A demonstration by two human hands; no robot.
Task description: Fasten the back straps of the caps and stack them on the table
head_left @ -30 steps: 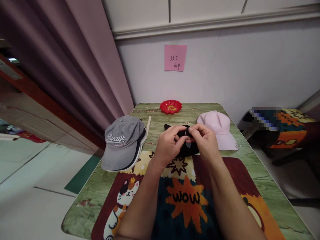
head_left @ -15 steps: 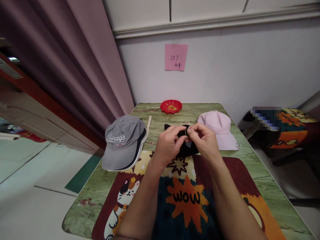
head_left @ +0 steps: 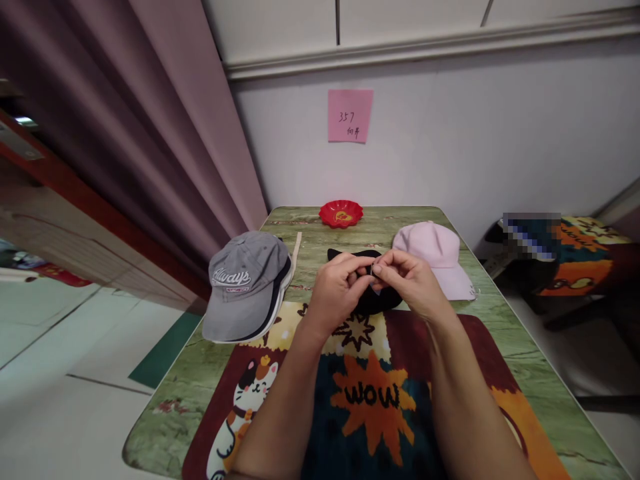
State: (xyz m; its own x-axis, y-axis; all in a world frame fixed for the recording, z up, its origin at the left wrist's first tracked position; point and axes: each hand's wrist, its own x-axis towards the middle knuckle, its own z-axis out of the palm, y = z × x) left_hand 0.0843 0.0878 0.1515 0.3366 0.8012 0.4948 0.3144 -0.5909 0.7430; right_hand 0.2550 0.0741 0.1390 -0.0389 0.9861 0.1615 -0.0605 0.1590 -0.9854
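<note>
A black cap (head_left: 373,303) is at the middle of the table, largely covered by both hands. My left hand (head_left: 336,290) pinches the cap's black strap from the left. Close against it, my right hand (head_left: 407,277) grips the other side of the strap between thumb and fingers. A small shiny buckle shows between the fingertips. To the left lies a stack of caps with a grey one (head_left: 245,283) on top. The pink cap (head_left: 433,253) rests just beyond my right hand.
A red scalloped dish (head_left: 341,214) stands at the table's far edge. Under my forearms lies a colourful mat (head_left: 373,400) on the green table (head_left: 165,407). A pink note (head_left: 349,116) is on the wall. Another covered surface (head_left: 575,267) is at the right.
My fingertips have drawn closer together around the buckle, hiding more of the black strap. The camera view has shifted slightly.
</note>
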